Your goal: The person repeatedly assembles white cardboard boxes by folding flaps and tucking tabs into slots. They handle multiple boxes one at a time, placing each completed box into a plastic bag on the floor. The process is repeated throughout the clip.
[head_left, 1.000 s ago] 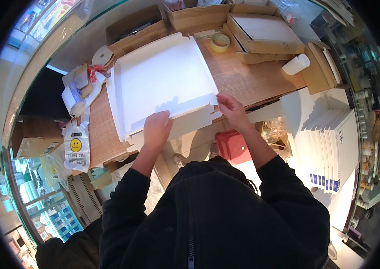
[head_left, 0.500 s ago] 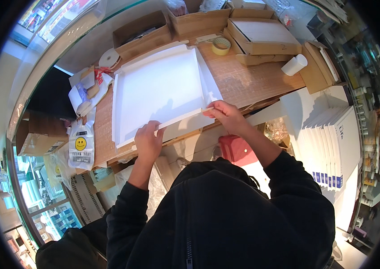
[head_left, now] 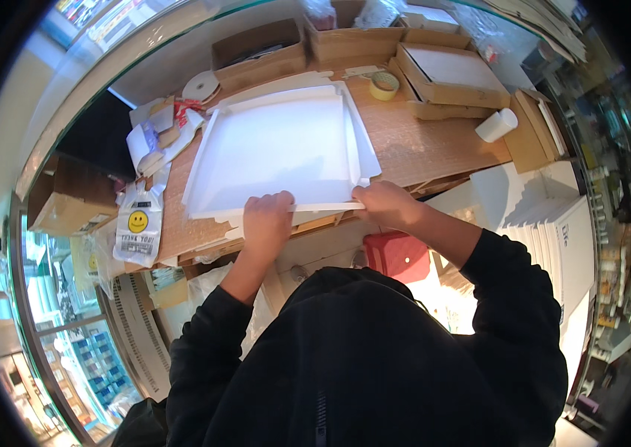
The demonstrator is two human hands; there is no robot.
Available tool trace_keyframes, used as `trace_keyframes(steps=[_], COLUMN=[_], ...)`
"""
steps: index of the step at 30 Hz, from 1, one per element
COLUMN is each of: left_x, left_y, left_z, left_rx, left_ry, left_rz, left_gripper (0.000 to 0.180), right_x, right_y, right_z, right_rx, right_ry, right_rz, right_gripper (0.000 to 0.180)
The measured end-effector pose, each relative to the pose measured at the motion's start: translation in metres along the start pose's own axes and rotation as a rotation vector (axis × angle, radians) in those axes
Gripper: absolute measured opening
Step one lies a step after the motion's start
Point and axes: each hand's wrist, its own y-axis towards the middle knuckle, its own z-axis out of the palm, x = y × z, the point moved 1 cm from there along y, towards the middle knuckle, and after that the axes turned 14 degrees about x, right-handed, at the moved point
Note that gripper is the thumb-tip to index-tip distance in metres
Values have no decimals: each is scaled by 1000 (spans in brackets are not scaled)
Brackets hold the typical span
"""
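A shallow white cardboard box tray (head_left: 278,141) with low folded walls lies at the near side of the wooden table. My left hand (head_left: 268,222) is closed over its near wall, a little left of the middle, fingers curled on top. My right hand (head_left: 386,204) pinches the same wall at the near right corner. Between both hands the folded strip runs nearly straight. Another flat white cardboard sheet (head_left: 364,153) shows from under the tray on the right. The fingertips behind the wall are partly hidden.
Beyond the tray stand open cardboard boxes (head_left: 259,54). A yellow tape roll (head_left: 384,86) and a white cup (head_left: 497,125) lie to the right. At left are a smiley-face plastic bag (head_left: 139,223) and a ribbon spool (head_left: 201,86). A red bag (head_left: 397,255) sits below the table edge.
My left hand has slid right along the near wall and its fingers have curled over it. My right hand now grips right at the corner. The whole view has shifted slightly.
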Motion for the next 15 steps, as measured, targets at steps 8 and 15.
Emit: trace_keyframes(steps=[8,15], left_x=[-4,80], left_y=[-59,-75], left_z=[12,-38], left_rx=[44,-563], left_ry=[-319,-990], left_rz=[103,-129], left_gripper=[28,32], right_x=[-24,-27], right_y=[-13,-36], right_z=[-13,-6], right_rx=[-132,-140], right_ry=[270,343], right_rz=[59,30], right_gripper=[25,25])
